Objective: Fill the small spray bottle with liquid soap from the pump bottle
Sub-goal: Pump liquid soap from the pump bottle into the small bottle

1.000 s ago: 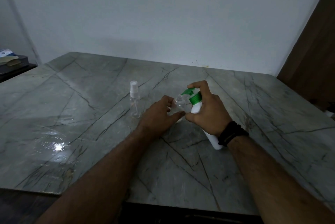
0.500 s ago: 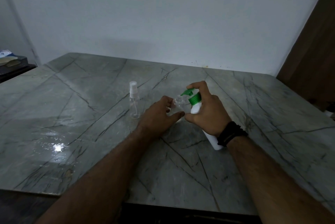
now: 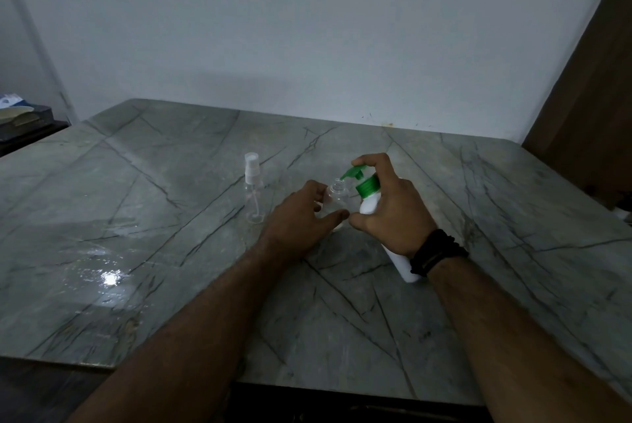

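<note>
Grey veined marble table fills the scene under a pale wall, with a spray pump and its dip tube standing upright left of centre. Just right of it, the left hand curls fingers and thumb round the small clear spray bottle, upright, neck open upward. Farther right, the right hand grips the white pump bottle, tilted far-left, its green nozzle over the open neck, forefinger on the pump head.
</note>
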